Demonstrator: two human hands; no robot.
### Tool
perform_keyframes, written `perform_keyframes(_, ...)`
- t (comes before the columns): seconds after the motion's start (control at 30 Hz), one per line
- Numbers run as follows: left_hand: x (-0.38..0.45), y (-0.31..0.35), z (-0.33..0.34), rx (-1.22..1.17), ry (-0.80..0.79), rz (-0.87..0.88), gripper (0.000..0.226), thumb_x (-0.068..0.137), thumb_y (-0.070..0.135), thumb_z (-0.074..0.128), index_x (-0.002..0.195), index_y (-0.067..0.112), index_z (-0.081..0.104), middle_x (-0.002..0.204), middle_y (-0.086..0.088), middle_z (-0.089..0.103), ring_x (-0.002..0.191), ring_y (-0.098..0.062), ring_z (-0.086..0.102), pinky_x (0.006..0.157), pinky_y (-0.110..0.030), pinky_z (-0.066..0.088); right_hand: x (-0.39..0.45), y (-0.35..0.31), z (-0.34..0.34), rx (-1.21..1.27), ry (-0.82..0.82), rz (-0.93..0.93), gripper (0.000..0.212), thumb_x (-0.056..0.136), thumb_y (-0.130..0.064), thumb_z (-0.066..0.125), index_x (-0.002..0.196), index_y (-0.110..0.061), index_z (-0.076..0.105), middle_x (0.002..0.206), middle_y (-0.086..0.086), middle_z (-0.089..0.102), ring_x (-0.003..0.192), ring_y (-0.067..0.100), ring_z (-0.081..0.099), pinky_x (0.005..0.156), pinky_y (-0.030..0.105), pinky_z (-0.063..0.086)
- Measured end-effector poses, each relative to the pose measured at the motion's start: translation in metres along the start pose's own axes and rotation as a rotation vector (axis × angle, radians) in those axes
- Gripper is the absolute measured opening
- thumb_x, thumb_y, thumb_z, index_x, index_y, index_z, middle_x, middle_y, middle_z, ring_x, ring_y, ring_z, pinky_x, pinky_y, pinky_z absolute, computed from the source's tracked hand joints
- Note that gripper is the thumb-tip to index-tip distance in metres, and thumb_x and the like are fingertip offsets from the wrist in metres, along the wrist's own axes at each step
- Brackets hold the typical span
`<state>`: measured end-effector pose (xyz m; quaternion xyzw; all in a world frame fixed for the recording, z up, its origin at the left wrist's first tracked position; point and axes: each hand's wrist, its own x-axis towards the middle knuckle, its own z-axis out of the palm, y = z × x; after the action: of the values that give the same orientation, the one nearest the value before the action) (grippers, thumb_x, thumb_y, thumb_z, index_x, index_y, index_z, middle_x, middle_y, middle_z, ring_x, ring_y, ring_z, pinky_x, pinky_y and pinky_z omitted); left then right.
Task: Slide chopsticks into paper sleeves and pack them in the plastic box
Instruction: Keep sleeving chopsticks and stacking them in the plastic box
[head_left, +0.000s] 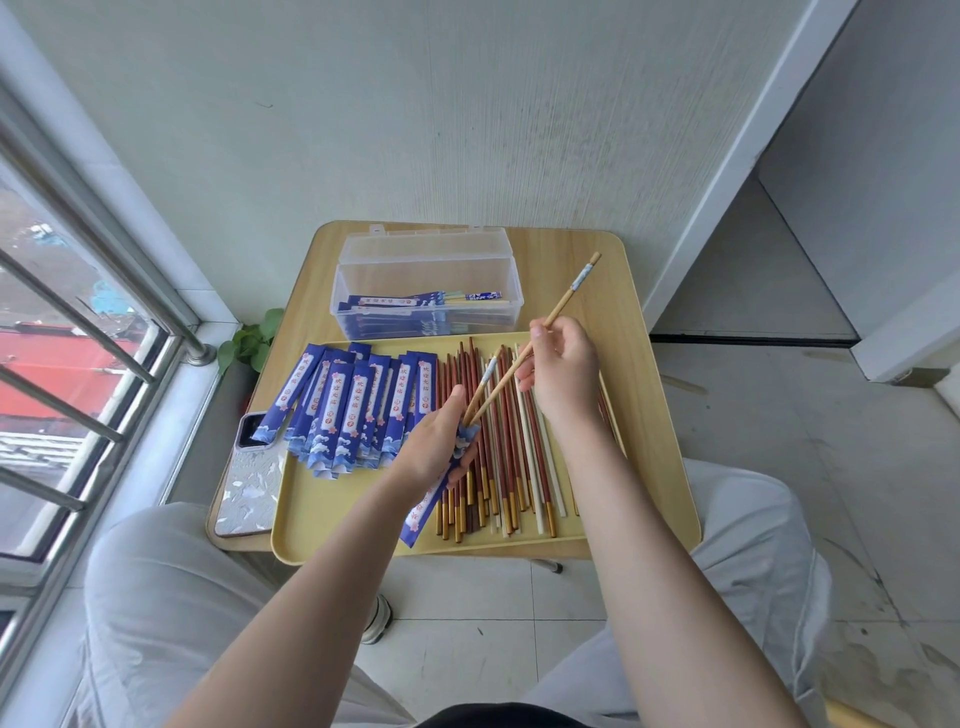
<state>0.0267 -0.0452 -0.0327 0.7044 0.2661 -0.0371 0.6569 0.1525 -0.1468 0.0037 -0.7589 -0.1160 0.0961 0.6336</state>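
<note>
Two wooden chopsticks with blue-and-white bands near their tops slant from upper right down to lower left, their tips at the mouth of a blue paper sleeve. The right hand pinches the longer-reaching chopstick partway along, its fingers curled round the stick. The left hand grips the sleeve near its open end, thumb on top and fingers curled beneath, above a yellow tray on the small wooden table. More empty sleeves lie fanned on the tray's left side; loose red and pale chopsticks lie in a row on its right. Behind the tray stands the clear plastic box, lid open, with sleeved chopsticks inside. A phone lies left of the tray.
</note>
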Motion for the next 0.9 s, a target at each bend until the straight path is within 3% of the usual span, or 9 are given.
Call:
perform_keyframes(0.13, 0.002, 0.014, -0.001, 0.012, 0.099, 0.063, 0.059, 0.105, 0.055, 0.027, 0.076, 0.010, 0.051, 0.057, -0.003, 0.048, 0.046, -0.016, 0.040, 0.045, -0.026, 0.036, -0.001, -0.004, 0.004, -0.240, -0.261, 0.094, 0.017, 0.099, -0.025, 0.059, 0.095, -0.011, 0.069, 0.067, 0.006, 0.066, 0.050, 0.009, 0.059, 0.055, 0.026, 0.053)
perform_keyframes(0.27, 0.014, 0.028, -0.011, 0.093, 0.216, 0.103, 0.047, 0.107, 0.048, 0.031, 0.081, 0.019, 0.058, 0.064, -0.002, 0.052, 0.055, -0.015, 0.046, 0.053, -0.028, 0.037, 0.002, -0.014, 0.004, -0.251, -0.565, 0.227, 0.021, 0.095, -0.033, 0.067, 0.106, -0.015, 0.069, 0.084, 0.007, 0.071, 0.064, 0.017, 0.065, 0.065, 0.034, 0.057)
perform_keyframes(0.3, 0.017, 0.030, -0.015, 0.111, 0.214, 0.113, 0.045, 0.107, 0.044, 0.032, 0.081, 0.019, 0.057, 0.065, -0.002, 0.053, 0.056, -0.015, 0.048, 0.055, -0.029, 0.038, 0.004, -0.017, 0.005, -0.204, -0.543, 0.234, 0.032, 0.094, -0.035, 0.067, 0.118, -0.014, 0.064, 0.091, 0.006, 0.071, 0.066, 0.018, 0.067, 0.065, 0.035, 0.059)
perform_keyframes(0.4, 0.024, 0.035, -0.025, 0.178, 0.197, 0.134, 0.043, 0.108, 0.039, 0.034, 0.075, 0.017, 0.053, 0.064, -0.001, 0.049, 0.056, -0.014, 0.046, 0.056, -0.027, 0.038, 0.021, -0.022, 0.008, -0.076, -0.261, 0.151, 0.063, 0.099, -0.033, 0.060, 0.151, -0.017, 0.028, 0.096, 0.001, 0.067, 0.070, 0.021, 0.069, 0.071, 0.044, 0.062)
perform_keyframes(0.47, 0.030, 0.039, -0.031, 0.232, 0.199, 0.145, 0.044, 0.108, 0.039, 0.034, 0.073, 0.018, 0.051, 0.061, 0.002, 0.046, 0.055, -0.014, 0.044, 0.059, -0.032, 0.039, 0.034, -0.025, 0.014, -0.078, -0.179, 0.058, 0.062, 0.102, -0.028, 0.054, 0.155, -0.019, 0.023, 0.100, -0.006, 0.063, 0.073, 0.019, 0.069, 0.068, 0.043, 0.062)
perform_keyframes(0.6, 0.049, 0.048, -0.038, 0.310, 0.224, 0.146, 0.046, 0.107, 0.043, 0.031, 0.075, 0.019, 0.052, 0.064, 0.002, 0.049, 0.057, -0.016, 0.045, 0.063, -0.035, 0.038, 0.044, -0.027, 0.033, -0.195, -0.257, -0.014, 0.037, 0.106, -0.022, 0.046, 0.142, -0.016, 0.050, 0.109, 0.002, 0.065, 0.072, 0.014, 0.069, 0.062, 0.032, 0.061)
perform_keyframes(0.67, 0.056, 0.055, -0.043, 0.388, 0.245, 0.144, 0.047, 0.107, 0.045, 0.030, 0.081, 0.017, 0.056, 0.069, 0.001, 0.053, 0.063, -0.016, 0.048, 0.064, -0.033, 0.039, 0.049, -0.025, 0.040, -0.166, -0.227, -0.013, 0.030, 0.105, -0.021, 0.048, 0.132, -0.013, 0.058, 0.104, 0.005, 0.069, 0.066, 0.015, 0.070, 0.060, 0.032, 0.061)
perform_keyframes(0.8, 0.070, 0.075, -0.061, 0.647, 0.281, 0.190, 0.047, 0.107, 0.044, 0.035, 0.079, 0.014, 0.056, 0.067, 0.001, 0.053, 0.059, -0.016, 0.046, 0.054, -0.031, 0.033, 0.074, -0.030, 0.038, 0.066, -0.125, 0.129, 0.014, 0.100, -0.014, 0.058, 0.105, -0.003, 0.066, 0.081, 0.013, 0.073, 0.059, 0.019, 0.071, 0.055, 0.029, 0.059)
perform_keyframes(0.9, 0.088, 0.090, -0.074, 0.826, 0.389, 0.260, 0.043, 0.104, 0.048, 0.041, 0.091, 0.012, 0.061, 0.069, -0.003, 0.058, 0.061, -0.021, 0.051, 0.054, -0.030, 0.034, 0.090, -0.036, 0.037, 0.279, -0.110, 0.246, 0.006, 0.098, -0.007, 0.062, 0.095, -0.003, 0.065, 0.074, 0.012, 0.074, 0.064, 0.024, 0.073, 0.065, 0.032, 0.061)
